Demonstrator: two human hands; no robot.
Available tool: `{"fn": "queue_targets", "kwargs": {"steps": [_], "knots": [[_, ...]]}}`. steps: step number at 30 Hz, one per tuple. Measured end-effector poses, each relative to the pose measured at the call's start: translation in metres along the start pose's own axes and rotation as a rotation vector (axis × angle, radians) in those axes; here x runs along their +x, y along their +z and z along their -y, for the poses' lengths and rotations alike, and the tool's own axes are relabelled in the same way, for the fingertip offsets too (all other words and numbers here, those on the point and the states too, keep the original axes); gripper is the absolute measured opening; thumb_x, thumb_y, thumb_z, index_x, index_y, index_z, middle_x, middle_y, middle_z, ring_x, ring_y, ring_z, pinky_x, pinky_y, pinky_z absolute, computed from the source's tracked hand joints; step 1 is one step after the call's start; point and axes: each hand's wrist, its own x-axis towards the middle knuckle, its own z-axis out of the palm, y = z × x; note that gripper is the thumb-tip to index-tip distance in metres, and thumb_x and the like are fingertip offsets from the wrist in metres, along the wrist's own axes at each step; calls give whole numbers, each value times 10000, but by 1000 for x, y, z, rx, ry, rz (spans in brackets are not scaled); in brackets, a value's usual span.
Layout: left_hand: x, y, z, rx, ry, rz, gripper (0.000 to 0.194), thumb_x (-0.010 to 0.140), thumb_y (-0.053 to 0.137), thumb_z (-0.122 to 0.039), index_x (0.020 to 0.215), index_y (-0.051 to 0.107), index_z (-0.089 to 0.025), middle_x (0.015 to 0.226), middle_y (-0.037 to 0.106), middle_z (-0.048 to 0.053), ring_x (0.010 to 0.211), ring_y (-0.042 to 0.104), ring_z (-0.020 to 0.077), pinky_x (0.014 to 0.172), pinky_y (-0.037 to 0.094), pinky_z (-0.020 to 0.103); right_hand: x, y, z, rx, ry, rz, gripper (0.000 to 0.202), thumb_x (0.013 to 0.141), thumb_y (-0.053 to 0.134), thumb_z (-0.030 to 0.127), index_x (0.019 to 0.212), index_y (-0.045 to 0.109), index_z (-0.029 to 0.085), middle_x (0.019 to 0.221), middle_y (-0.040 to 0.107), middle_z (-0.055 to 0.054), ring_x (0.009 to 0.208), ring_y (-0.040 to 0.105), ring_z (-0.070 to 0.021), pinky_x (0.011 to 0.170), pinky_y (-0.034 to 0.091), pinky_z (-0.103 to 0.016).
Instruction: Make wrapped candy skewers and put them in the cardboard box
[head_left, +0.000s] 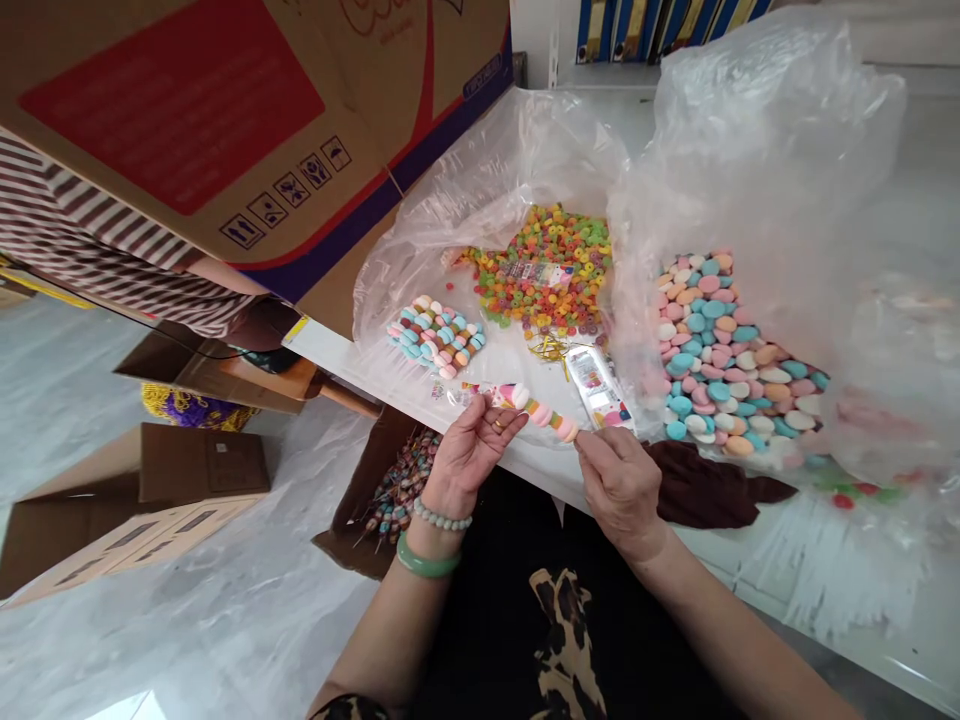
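A candy skewer (550, 415) of pink, white, orange and green pieces is held level between my two hands over the table's front edge. The fingers of my left hand (480, 440) close round its left end, where a printed label (491, 392) shows. My right hand (619, 485) pinches its right end. Just beyond lie several finished skewers (437, 336), side by side. Ring-shaped gummies (551, 265) spill from a clear plastic bag. Near them rest gold twist ties (550, 348) and a stack of labels (598, 388). Pastel candies (727, 360) fill another bag on the right.
A large carton (225, 120) stands at the back left, with a person's striped sleeve (112, 235) behind it. Below the table, an open box (375, 490) holds many skewers. White sticks (840, 570) and a brown cloth (705, 485) lie at the right.
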Motion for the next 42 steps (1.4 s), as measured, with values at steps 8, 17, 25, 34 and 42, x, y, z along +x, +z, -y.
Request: {"fn": "queue_targets", "kwargs": {"steps": [8, 17, 25, 34, 42], "knots": [[1, -1, -8, 409, 209, 104, 229, 726, 793, -295, 852, 753, -108, 750, 713, 45, 668, 644, 117, 691, 519, 240, -3, 6, -1, 175, 86, 170, 228, 918, 475, 157, 820, 674, 211, 699, 592, -33, 688, 520, -168, 668, 405, -289], [-3, 6, 18, 434, 190, 132, 336, 625, 849, -391, 786, 723, -124, 719, 697, 45, 674, 634, 147, 721, 492, 289, 5, 29, 19, 1070, 1125, 500, 177, 688, 634, 368, 681, 595, 196, 487, 510, 50, 390, 332, -75, 397, 225, -217], [4, 1, 21, 388, 191, 46, 356, 684, 792, -470, 736, 692, -132, 761, 703, 51, 714, 652, 154, 767, 521, 316, -1, 41, 15, 359, 482, 207, 184, 884, 498, 261, 788, 646, 210, 667, 625, -1, 611, 540, -137, 595, 368, -254], [1, 1, 24, 669, 326, -66, 373, 700, 765, -500, 711, 727, -129, 651, 708, 64, 636, 647, 159, 724, 484, 296, 1, 28, 7, -208, -104, 50, 267, 932, 437, 106, 849, 680, 178, 597, 611, -23, 577, 520, -149, 579, 312, -290], [2, -1, 6, 339, 126, 133, 428, 646, 850, -347, 1006, 704, -169, 953, 730, 64, 865, 691, 191, 847, 523, 339, 4, 35, 10, 603, 543, 286, 139, 849, 543, 252, 759, 644, 219, 614, 596, 27, 585, 541, -123, 586, 402, -232]]}}
